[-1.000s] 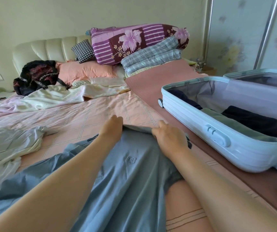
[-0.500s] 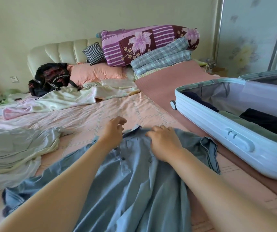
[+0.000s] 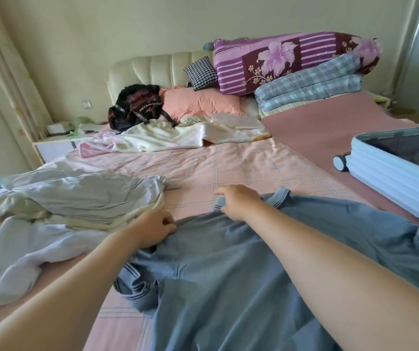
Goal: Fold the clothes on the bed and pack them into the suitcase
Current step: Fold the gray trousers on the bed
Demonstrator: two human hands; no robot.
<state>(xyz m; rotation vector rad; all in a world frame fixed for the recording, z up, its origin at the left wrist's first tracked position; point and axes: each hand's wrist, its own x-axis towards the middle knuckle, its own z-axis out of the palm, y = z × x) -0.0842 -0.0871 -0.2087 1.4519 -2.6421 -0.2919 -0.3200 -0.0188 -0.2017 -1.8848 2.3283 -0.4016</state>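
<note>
Shirt (image 3: 228, 274) of soft blue knit, its collar and cuffs ribbed and dark-striped, is spread wrinkled across the near bed at 6 o'clock. Its shoulder edge is pinched by the curled fingers of the left hand (image 3: 152, 230). The collar edge is nipped between thumb and forefinger of the right hand (image 3: 238, 202). A hard, ribbed, pale-blue suitcase (image 3: 393, 178) is seen open at 3 o'clock, close by the shirt's far sleeve. Crumpled pale clothes (image 3: 76, 198) are heaped at 9 o'clock, near the left hand. Flat, checked pink sheet (image 3: 228, 168) is seen bare toward 12 o'clock.
</note>
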